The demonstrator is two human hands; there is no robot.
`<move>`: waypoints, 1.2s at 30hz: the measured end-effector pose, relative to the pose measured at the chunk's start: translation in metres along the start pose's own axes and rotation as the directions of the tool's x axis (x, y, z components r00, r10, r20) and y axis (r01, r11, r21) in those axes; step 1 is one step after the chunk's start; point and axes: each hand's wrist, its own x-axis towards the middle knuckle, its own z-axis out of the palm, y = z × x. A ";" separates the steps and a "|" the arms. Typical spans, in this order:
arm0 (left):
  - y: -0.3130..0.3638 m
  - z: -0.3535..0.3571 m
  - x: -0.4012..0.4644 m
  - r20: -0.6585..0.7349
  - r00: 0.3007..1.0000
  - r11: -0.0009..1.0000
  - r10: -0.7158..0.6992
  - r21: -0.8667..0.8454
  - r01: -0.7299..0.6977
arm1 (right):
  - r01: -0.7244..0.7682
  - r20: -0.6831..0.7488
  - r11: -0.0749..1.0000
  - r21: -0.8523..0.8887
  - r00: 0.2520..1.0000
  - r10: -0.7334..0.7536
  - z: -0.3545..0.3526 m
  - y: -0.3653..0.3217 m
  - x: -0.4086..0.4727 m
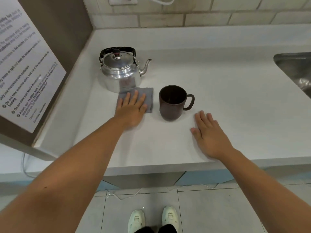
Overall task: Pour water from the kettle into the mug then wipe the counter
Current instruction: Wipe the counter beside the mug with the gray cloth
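While right hand (209, 134) lies flat, left hand (133, 108) apparently presses cloth (148, 96).

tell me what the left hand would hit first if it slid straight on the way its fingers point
Most likely the kettle. The left hand lies flat on the grey cloth, fingers aimed up the counter at the kettle's base just beyond the cloth's far edge. The cloth would probably bunch against it first.
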 end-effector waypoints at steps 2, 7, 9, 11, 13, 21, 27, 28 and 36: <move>0.005 0.002 -0.021 0.020 1.000 1.000 -0.007 -0.001 0.007 | -0.006 0.006 1.000 0.003 1.000 0.006 -0.002 -0.001 0.000; 0.017 0.030 -0.108 -0.009 0.998 0.998 0.058 -0.009 -0.058 | -0.013 0.011 1.000 0.027 1.000 0.013 -0.003 -0.001 -0.001; 0.033 0.042 -0.136 -0.044 0.985 0.986 0.165 0.021 -0.164 | -0.014 0.016 0.998 0.055 1.000 0.013 -0.005 -0.001 0.000; 0.054 0.047 -0.145 -0.046 0.960 0.961 0.275 0.024 -0.274 | -0.015 -0.001 0.988 0.156 1.000 0.016 -0.009 -0.001 -0.002; 0.077 0.048 -0.138 -0.012 0.932 0.932 0.362 0.004 -0.362 | -0.022 -0.087 0.951 0.309 0.995 0.052 -0.013 -0.003 -0.006; 0.099 0.006 -0.100 -0.045 0.855 0.609 0.518 -0.683 -0.404 | 0.159 -0.248 0.798 0.581 0.969 -0.013 -0.007 -0.030 -0.035; 0.021 0.005 -0.077 -0.343 0.938 0.867 0.057 -0.449 -0.217 | 0.144 -0.109 0.990 0.005 0.984 -0.143 0.009 0.013 -0.045; 0.019 0.009 -0.070 -0.293 0.952 0.918 0.091 -0.345 -0.194 | 0.057 -0.107 0.998 -0.016 0.993 -0.058 0.007 0.022 -0.037; 0.017 0.035 -0.049 -0.232 0.964 0.987 0.128 -0.068 -0.147 | -0.105 -0.093 0.994 -0.040 0.991 0.101 -0.020 0.032 0.083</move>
